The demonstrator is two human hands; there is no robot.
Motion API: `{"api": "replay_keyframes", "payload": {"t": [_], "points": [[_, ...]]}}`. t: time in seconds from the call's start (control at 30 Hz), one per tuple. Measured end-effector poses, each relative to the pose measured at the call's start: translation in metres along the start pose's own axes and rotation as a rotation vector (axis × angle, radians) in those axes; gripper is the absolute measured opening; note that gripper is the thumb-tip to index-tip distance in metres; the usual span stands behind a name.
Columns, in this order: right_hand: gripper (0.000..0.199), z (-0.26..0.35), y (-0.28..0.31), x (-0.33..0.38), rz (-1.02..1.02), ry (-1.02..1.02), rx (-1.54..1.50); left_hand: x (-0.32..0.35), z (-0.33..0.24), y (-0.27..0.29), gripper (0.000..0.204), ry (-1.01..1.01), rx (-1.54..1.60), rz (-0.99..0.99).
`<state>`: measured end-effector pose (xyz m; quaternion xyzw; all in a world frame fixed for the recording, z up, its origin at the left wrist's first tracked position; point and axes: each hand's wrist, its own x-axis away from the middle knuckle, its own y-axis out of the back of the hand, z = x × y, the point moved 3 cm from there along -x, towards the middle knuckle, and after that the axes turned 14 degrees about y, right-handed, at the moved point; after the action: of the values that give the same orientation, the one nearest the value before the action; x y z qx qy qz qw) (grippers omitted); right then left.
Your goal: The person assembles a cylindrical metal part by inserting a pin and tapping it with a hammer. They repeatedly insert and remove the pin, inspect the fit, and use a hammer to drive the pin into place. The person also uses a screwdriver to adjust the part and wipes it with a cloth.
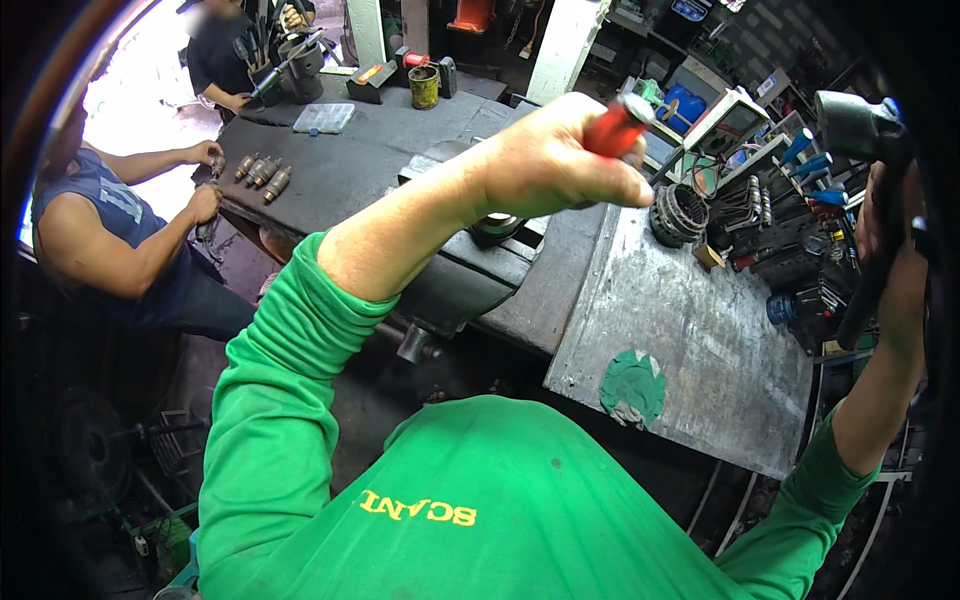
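My left hand (560,165) is closed around a red-handled tool (612,130) with a metal cap on its end; the rest of the tool is hidden, so its kind cannot be told. Below that forearm is a bench vise (465,290), with a dark round metal part (497,228) at its jaws, partly covered by my arm. At the far right my raised right hand (872,215) grips a hammer (855,125), its heavy dark head up and its handle hanging down past the wrist.
A ringed metal part (680,215) and a green rag (633,388) lie on the metal-topped bench (700,330). Several metal cylinders (265,172), a clear plastic case (324,118) and a yellow can (424,88) sit on the dark bench. Two people work at the left, one handling a metal part.
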<state>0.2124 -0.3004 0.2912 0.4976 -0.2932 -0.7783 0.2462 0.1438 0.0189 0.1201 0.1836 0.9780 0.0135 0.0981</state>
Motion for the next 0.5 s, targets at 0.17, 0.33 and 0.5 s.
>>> {"api": "replay_keyframes", "payload": {"t": [0.17,0.33,0.5], "points": [[0.051,0.026,-0.012,-0.022,0.039,0.025,0.032,-0.002,-0.001,-0.009,0.038,0.021,-0.228,-0.052],[0.050,0.056,-0.064,-0.035,0.106,0.094,0.252,0.001,-0.002,-0.010,0.037,0.012,-0.237,-0.123],[0.049,0.062,-0.078,-0.026,0.103,0.041,0.287,0.016,-0.008,-0.001,0.033,-0.023,-0.087,-0.130]]}}
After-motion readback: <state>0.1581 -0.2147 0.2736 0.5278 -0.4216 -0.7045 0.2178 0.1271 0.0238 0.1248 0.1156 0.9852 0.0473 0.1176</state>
